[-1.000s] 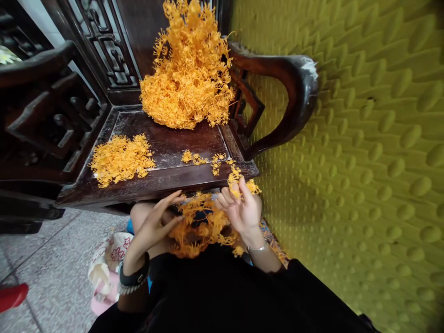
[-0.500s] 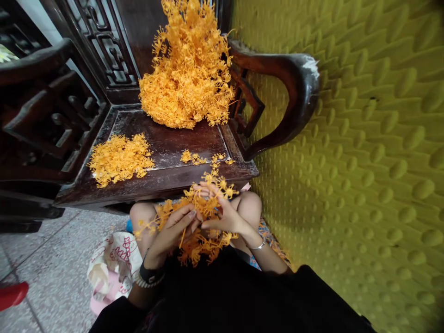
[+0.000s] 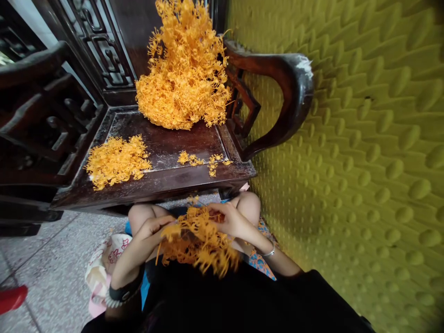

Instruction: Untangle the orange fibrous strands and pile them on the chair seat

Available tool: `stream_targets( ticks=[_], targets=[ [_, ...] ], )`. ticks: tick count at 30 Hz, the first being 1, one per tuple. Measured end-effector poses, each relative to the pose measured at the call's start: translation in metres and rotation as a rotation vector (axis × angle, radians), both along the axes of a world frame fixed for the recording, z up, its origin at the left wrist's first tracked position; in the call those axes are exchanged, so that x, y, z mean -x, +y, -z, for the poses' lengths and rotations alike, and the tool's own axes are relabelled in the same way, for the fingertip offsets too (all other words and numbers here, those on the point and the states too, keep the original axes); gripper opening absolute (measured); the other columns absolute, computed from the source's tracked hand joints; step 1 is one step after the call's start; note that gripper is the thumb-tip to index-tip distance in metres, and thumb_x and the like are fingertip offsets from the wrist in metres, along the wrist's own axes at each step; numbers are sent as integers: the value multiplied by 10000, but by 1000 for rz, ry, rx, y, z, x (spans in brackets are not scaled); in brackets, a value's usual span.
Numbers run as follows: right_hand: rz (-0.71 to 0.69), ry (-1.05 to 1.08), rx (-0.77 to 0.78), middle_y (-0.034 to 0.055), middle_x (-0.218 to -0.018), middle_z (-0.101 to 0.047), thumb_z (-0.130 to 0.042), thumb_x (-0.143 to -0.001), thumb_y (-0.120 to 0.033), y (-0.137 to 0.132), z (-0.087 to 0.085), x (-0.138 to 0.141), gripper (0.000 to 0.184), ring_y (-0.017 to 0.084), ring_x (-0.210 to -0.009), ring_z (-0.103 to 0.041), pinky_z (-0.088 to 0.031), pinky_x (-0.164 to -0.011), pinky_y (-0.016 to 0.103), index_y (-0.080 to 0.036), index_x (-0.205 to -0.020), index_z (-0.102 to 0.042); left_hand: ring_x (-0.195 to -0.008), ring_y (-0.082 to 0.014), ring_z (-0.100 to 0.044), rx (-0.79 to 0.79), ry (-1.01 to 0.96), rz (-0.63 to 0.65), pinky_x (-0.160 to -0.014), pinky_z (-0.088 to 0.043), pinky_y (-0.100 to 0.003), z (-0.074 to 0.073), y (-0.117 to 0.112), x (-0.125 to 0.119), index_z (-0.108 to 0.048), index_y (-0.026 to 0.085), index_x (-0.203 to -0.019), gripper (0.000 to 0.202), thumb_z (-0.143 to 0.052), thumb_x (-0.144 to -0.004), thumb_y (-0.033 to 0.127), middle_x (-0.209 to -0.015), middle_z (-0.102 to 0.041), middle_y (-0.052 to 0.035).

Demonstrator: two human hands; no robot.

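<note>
A tangled bunch of orange plastic sprigs [image 3: 197, 238] lies across my lap, below the front edge of a dark wooden chair seat [image 3: 163, 178]. My left hand [image 3: 152, 227] grips the bunch at its left side. My right hand [image 3: 229, 218] pinches strands at its upper right. A tall heap of the same orange sprigs [image 3: 183, 69] stands at the back of the seat. A flatter pile of small orange pieces [image 3: 116, 159] lies at the seat's front left, and a few loose pieces [image 3: 201, 161] sit near the front right.
A yellow wall of padded bumps [image 3: 364, 152] fills the right side. The chair's curved armrest [image 3: 277, 88] rises on the right, carved dark woodwork [image 3: 41, 115] on the left. A printed cloth bag [image 3: 104, 263] lies on the grey floor; a red object [image 3: 12, 298] is at the far left.
My right hand dropped from the seat's front edge to my lap. Both hands closed on the orange bunch and pulled it lower toward me.
</note>
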State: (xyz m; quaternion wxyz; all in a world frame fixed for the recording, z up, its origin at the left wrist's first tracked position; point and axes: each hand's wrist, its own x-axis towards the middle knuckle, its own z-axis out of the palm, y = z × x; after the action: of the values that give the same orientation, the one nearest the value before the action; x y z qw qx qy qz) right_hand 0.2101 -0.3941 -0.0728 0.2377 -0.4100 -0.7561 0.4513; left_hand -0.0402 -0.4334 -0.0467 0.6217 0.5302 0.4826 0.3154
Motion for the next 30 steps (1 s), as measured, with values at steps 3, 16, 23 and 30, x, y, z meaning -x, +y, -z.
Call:
stream_targets(
  ticks=[3,16,23,30],
  targets=[
    [-21,-41,-5,-60,-583,-468,-548,-746,-104,-2,1,-2,78,73,-557,-407,-305,-526,199,-156,-688,-542,-674,-160,-562,78,0,31,-596,-442,-237,-5,-2,1,-700,176,-783,240,-636,-822,404,-734,-657,-36],
    [-161,103,-93,63,-950,-700,-613,-832,-228,4,-9,-10,126,205,-987,-618,-468,-892,368,-190,-932,-682,-503,-120,-521,196,-90,-194,-469,-389,-206,0,-9,24,-721,157,-753,272,-735,-727,427,-610,-653,-31],
    [-201,64,-18,35,-811,-686,-650,-785,-271,9,-10,-7,150,134,-707,-601,-468,-672,248,-148,-869,-666,-479,-101,-481,154,-75,-200,-452,-359,-201,-2,-6,33,-665,147,-633,279,-726,-741,396,-556,-599,-9],
    [-53,163,97,0,-640,-575,-473,-916,-469,21,-9,-4,406,87,-553,-437,-325,-508,218,-136,-760,-643,-623,-178,-599,-201,69,-605,-499,-459,-250,29,-24,58,-670,208,-849,197,-703,-742,371,-735,-656,-26]
  ],
)
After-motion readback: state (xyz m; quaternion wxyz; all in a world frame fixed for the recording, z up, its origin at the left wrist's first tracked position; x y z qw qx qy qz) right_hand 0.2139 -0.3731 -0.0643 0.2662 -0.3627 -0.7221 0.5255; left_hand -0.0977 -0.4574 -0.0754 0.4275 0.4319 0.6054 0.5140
